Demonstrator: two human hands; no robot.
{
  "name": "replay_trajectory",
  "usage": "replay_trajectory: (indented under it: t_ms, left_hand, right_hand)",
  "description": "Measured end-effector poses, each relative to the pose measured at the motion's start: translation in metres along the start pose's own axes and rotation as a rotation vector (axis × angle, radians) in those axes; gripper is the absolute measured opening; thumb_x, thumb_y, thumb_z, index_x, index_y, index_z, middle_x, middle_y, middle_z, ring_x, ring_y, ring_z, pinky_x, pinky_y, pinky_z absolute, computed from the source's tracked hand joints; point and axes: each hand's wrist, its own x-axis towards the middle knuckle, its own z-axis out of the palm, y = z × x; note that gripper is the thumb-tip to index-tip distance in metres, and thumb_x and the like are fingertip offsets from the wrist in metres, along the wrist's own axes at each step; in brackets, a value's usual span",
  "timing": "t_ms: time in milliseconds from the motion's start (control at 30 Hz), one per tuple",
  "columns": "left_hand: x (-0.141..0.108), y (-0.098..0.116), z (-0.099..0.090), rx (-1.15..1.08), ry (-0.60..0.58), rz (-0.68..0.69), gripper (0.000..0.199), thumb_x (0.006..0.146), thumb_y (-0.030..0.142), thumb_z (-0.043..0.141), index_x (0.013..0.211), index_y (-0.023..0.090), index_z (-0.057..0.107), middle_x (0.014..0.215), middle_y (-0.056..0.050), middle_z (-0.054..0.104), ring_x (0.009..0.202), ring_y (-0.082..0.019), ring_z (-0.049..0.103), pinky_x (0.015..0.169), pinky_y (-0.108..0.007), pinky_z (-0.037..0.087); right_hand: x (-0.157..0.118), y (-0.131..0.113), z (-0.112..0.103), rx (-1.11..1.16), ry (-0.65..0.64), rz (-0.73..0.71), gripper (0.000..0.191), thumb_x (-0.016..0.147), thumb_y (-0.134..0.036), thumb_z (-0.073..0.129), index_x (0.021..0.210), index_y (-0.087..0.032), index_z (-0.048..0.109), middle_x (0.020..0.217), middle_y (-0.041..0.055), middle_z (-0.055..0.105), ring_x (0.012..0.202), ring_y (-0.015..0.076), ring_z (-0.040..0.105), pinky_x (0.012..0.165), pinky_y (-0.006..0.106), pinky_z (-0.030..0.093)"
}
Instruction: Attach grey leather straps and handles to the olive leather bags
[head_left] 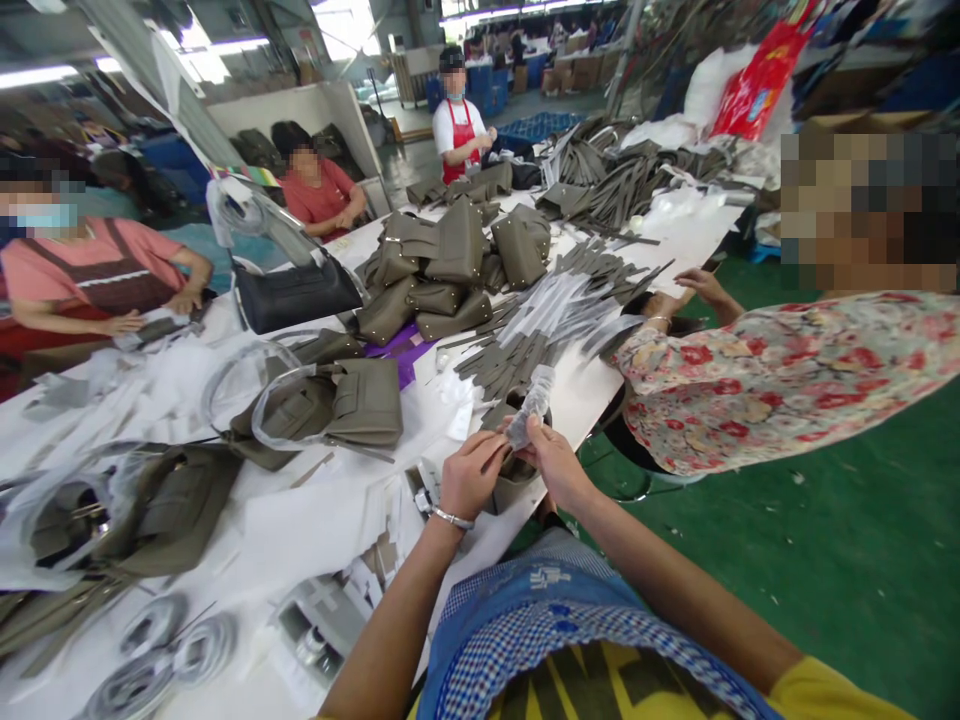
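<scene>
Both my hands meet near the table's right edge, above an olive-green handbag (514, 495) that they partly cover. My left hand (472, 472) is closed, its fingertips pinching what looks like a dark strap end. In my right hand (559, 465), thumb and fingers are closed on a bunched, clear plastic-wrapped strap (536, 393), which rises above the fingers. The fingertips of both hands nearly touch. Just beyond them lies a spread of olive straps (499, 365), some in clear plastic.
A white-topped table (300, 525) carries olive handbags (367, 400), a heap of bags (450, 255), a black bag (292, 290) and coiled wrapped straps (202, 645). A person in a floral top (750, 385) sits close on my right. Several other people work across the table.
</scene>
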Motion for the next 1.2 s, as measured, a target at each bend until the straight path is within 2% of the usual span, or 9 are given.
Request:
replay_trajectory:
  t_ms: [233, 433, 500, 600, 700, 900, 967, 1100, 1200]
  left_hand:
    - [0.003, -0.002, -0.001, -0.048, 0.052, -0.086, 0.015, 0.085, 0.023, 0.055, 0.091, 0.021, 0.068, 0.091, -0.004, 0.067, 0.087, -0.014, 0.063, 0.081, -0.027, 0.053]
    - [-0.004, -0.007, -0.002, 0.003, 0.037, -0.061, 0.017, 0.087, 0.026, 0.051, 0.091, 0.02, 0.067, 0.096, -0.006, 0.065, 0.092, -0.016, 0.061, 0.084, -0.029, 0.05]
    - [-0.006, -0.007, -0.006, -0.052, -0.007, -0.094, 0.019, 0.087, 0.028, 0.051, 0.099, 0.021, 0.065, 0.103, -0.007, 0.064, 0.098, -0.017, 0.06, 0.089, -0.032, 0.049]
    - [-0.007, -0.005, -0.009, -0.189, -0.155, -0.189, 0.031, 0.084, 0.031, 0.056, 0.114, 0.022, 0.058, 0.111, -0.006, 0.064, 0.098, -0.018, 0.061, 0.09, -0.034, 0.049]
    - [-0.007, -0.005, -0.006, -0.319, -0.222, -0.298, 0.031, 0.082, 0.032, 0.058, 0.111, 0.021, 0.058, 0.106, -0.005, 0.066, 0.092, -0.017, 0.063, 0.086, -0.033, 0.051]
    - [-0.007, -0.002, 0.006, -0.554, -0.162, -0.415, 0.033, 0.082, 0.031, 0.06, 0.112, 0.019, 0.052, 0.103, -0.007, 0.065, 0.09, -0.016, 0.065, 0.08, -0.03, 0.053]
    - [-0.005, -0.001, 0.008, -0.484, -0.12, -0.4, 0.034, 0.082, 0.031, 0.06, 0.114, 0.02, 0.054, 0.107, -0.007, 0.064, 0.093, -0.017, 0.064, 0.081, -0.03, 0.053]
    - [-0.004, -0.005, 0.005, -0.177, 0.048, -0.298, 0.025, 0.083, 0.031, 0.058, 0.106, 0.022, 0.065, 0.104, -0.007, 0.062, 0.094, -0.018, 0.061, 0.085, -0.034, 0.052]
    - [-0.004, -0.013, 0.003, -0.047, 0.121, -0.192, 0.021, 0.085, 0.028, 0.056, 0.1, 0.022, 0.068, 0.1, -0.007, 0.062, 0.094, -0.018, 0.06, 0.087, -0.035, 0.051]
  right_hand:
    - [-0.004, 0.001, 0.004, 0.042, 0.035, -0.02, 0.047, 0.083, -0.057, 0.049, 0.108, -0.021, 0.065, 0.104, 0.0062, 0.07, 0.101, 0.0228, 0.062, 0.089, 0.037, 0.049]
    - [-0.008, 0.008, 0.005, 0.073, 0.065, 0.012, 0.048, 0.083, -0.057, 0.049, 0.108, -0.02, 0.065, 0.106, 0.0074, 0.069, 0.101, 0.0226, 0.062, 0.089, 0.038, 0.05]
    - [-0.007, 0.007, 0.005, 0.079, 0.078, 0.014, 0.048, 0.083, -0.057, 0.049, 0.108, -0.019, 0.065, 0.106, 0.0079, 0.069, 0.102, 0.0227, 0.062, 0.089, 0.037, 0.05]
    - [-0.005, 0.004, 0.007, 0.088, 0.084, 0.004, 0.047, 0.084, -0.057, 0.049, 0.108, -0.019, 0.064, 0.107, 0.0076, 0.068, 0.103, 0.0223, 0.061, 0.09, 0.036, 0.049]
    - [-0.005, 0.003, 0.01, 0.094, 0.077, 0.003, 0.045, 0.084, -0.055, 0.049, 0.111, -0.021, 0.063, 0.107, 0.0065, 0.069, 0.102, 0.0212, 0.062, 0.091, 0.037, 0.048]
    - [-0.006, 0.017, 0.012, 0.016, 0.032, -0.018, 0.042, 0.081, -0.049, 0.057, 0.112, -0.021, 0.062, 0.11, 0.0045, 0.067, 0.102, 0.0197, 0.061, 0.098, 0.037, 0.042]
    - [-0.006, 0.022, 0.012, -0.016, 0.034, -0.026, 0.042, 0.081, -0.051, 0.056, 0.11, -0.021, 0.064, 0.108, 0.0045, 0.067, 0.101, 0.0199, 0.06, 0.098, 0.037, 0.042]
    - [-0.011, 0.029, 0.014, -0.082, -0.017, -0.056, 0.042, 0.085, -0.051, 0.049, 0.111, -0.022, 0.063, 0.109, 0.0041, 0.066, 0.102, 0.02, 0.059, 0.094, 0.037, 0.045]
    - [-0.014, 0.037, 0.014, -0.218, -0.102, -0.109, 0.037, 0.081, -0.042, 0.057, 0.113, -0.023, 0.062, 0.107, 0.0021, 0.066, 0.101, 0.0198, 0.058, 0.095, 0.037, 0.043]
